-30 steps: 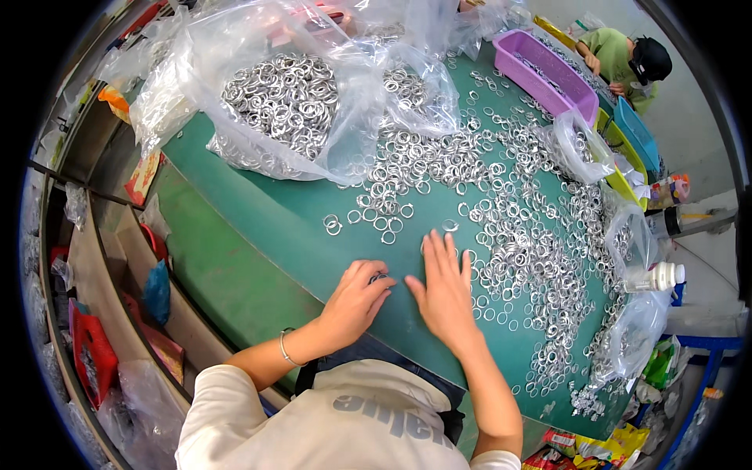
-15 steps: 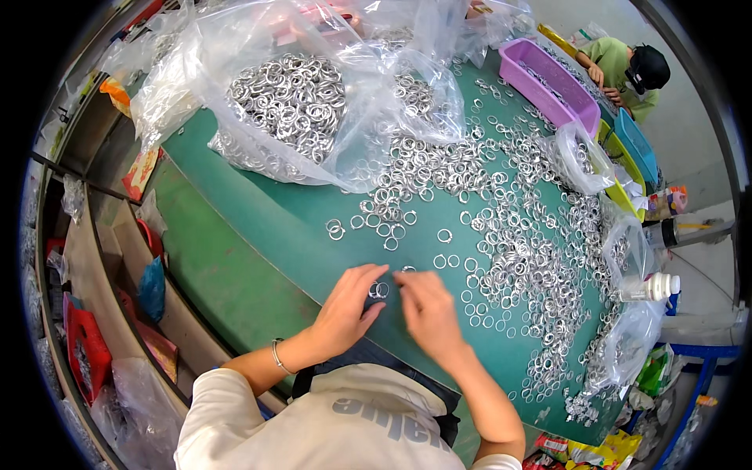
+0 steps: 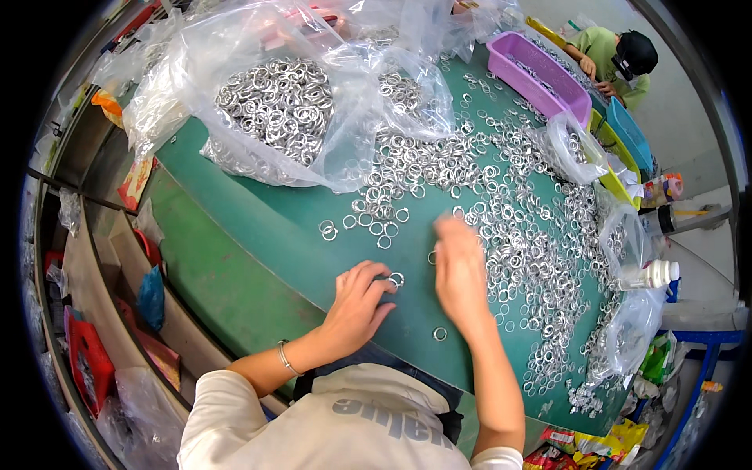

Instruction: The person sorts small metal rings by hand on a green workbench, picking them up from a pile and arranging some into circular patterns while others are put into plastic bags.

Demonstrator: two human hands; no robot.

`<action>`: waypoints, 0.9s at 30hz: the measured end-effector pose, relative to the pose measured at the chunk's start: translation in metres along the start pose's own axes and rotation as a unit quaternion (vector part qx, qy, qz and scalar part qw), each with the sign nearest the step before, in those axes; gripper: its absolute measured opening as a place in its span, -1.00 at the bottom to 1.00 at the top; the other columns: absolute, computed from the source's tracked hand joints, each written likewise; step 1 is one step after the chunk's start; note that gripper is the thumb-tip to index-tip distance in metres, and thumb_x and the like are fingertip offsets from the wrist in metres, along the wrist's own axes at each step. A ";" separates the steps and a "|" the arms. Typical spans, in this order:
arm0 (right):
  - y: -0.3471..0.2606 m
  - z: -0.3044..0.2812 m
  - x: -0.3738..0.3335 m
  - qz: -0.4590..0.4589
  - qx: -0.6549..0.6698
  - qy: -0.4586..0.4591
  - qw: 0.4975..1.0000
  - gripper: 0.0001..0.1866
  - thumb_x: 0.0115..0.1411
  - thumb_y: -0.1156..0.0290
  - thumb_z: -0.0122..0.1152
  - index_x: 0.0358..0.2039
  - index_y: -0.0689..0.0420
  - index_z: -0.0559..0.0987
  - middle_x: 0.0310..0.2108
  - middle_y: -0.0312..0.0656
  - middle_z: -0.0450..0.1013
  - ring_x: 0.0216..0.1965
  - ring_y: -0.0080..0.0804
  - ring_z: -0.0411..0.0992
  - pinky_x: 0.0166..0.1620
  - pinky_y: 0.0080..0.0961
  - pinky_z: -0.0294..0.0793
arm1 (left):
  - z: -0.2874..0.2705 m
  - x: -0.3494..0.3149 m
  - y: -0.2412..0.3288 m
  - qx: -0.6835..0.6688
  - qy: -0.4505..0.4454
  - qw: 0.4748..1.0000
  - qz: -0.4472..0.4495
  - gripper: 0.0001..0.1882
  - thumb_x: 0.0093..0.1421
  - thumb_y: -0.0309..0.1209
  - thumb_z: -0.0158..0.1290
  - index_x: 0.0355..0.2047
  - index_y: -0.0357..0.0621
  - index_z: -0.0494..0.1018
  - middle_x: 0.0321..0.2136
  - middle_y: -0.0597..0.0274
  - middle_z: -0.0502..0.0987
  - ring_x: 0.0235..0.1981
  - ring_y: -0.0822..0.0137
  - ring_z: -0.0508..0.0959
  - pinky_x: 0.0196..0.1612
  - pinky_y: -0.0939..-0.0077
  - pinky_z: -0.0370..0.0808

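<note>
My left hand [image 3: 356, 301] is over the green table near its front edge. Its fingers are curled round a small silver metal ring [image 3: 397, 280], which shows at the fingertips; the thumb stands a little apart. My right hand [image 3: 460, 274] reaches forward at the near side of a wide spread of loose metal rings [image 3: 521, 258]. Motion smears its fingers, so whether they hold a ring is hidden. A single ring [image 3: 440, 334] lies beside my right wrist. Ahead of my left hand a pair of rings [image 3: 328, 230] lies apart from the spread.
A clear plastic bag [image 3: 278, 110] full of rings stands on the table [image 3: 258, 204] at the far left. Far right are a purple basket [image 3: 540, 78], a yellow-green basket [image 3: 615, 160] and a blue one [image 3: 630, 137]. A white bottle [image 3: 654, 274] stands right. Another person [image 3: 615, 63] works beyond.
My right hand has moved forward and right, away from my left hand, toward the spread. My left hand has shifted slightly, with a ring at its fingertips. A lone ring now shows beside my right wrist.
</note>
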State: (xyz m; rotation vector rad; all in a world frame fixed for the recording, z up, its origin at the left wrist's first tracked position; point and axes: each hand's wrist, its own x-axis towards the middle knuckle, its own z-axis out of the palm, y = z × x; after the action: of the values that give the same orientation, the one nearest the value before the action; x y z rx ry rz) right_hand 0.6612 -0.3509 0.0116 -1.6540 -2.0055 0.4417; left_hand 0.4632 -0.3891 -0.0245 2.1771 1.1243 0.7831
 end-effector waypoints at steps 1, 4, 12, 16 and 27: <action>0.010 0.007 0.006 0.010 -0.073 0.025 0.997 -0.58 0.21 0.49 -0.02 0.07 0.40 0.36 0.14 0.16 0.30 0.23 0.06 0.21 0.32 -0.04 0.00 | -0.001 0.011 0.012 0.019 -0.001 1.000 0.006 -0.61 0.05 -0.58 0.13 -0.07 -0.14 0.42 0.10 0.15 0.34 0.14 0.07 0.29 0.08 0.08 0.19; 0.022 0.027 0.014 0.000 -0.208 0.048 0.977 -0.59 0.26 0.38 -0.01 0.04 0.39 0.40 0.14 0.14 0.31 0.23 0.03 0.21 0.32 0.01 -0.05 | 0.005 0.018 0.013 0.090 -0.022 0.994 0.054 -0.64 0.05 -0.60 0.14 -0.10 -0.14 0.43 0.08 0.16 0.35 0.16 0.09 0.31 0.19 0.01 0.15; -0.001 0.000 -0.013 -0.011 0.090 -0.064 0.994 -0.60 0.28 0.38 0.01 0.06 0.34 0.41 0.18 0.05 0.29 0.28 -0.01 0.15 0.32 0.06 -0.07 | 0.008 -0.001 -0.016 -0.040 -0.003 0.999 0.033 -0.60 0.06 -0.61 0.13 -0.05 -0.17 0.40 0.07 0.10 0.38 0.15 0.03 0.35 0.27 -0.15 0.08; 0.007 0.018 -0.020 -0.040 -0.067 -0.051 0.996 -0.60 0.28 0.39 0.00 0.08 0.33 0.40 0.19 0.05 0.28 0.29 -0.01 0.14 0.31 0.10 -0.07 | 0.002 0.013 0.007 0.015 0.014 1.000 0.019 -0.56 0.08 -0.57 0.14 0.01 -0.18 0.37 0.05 0.10 0.38 0.19 0.02 0.31 0.27 -0.13 0.10; 0.045 -0.008 -0.011 0.000 -0.205 0.090 0.975 -0.88 0.12 0.47 0.19 -0.31 0.18 0.58 -0.14 -0.12 0.49 0.13 -0.10 0.32 0.25 0.03 0.06 | 0.007 0.013 -0.006 -0.002 -0.011 0.998 0.054 -0.72 0.01 -0.65 0.15 -0.23 -0.18 0.47 -0.20 0.13 0.39 0.08 0.05 0.39 0.26 -0.13 0.16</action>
State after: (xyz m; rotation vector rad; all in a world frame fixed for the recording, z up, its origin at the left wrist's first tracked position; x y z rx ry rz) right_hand 0.7036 -0.3523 -0.0080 -1.8540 -2.0521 -0.1327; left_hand 0.4707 -0.3768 -0.0305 2.2523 0.9999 0.8047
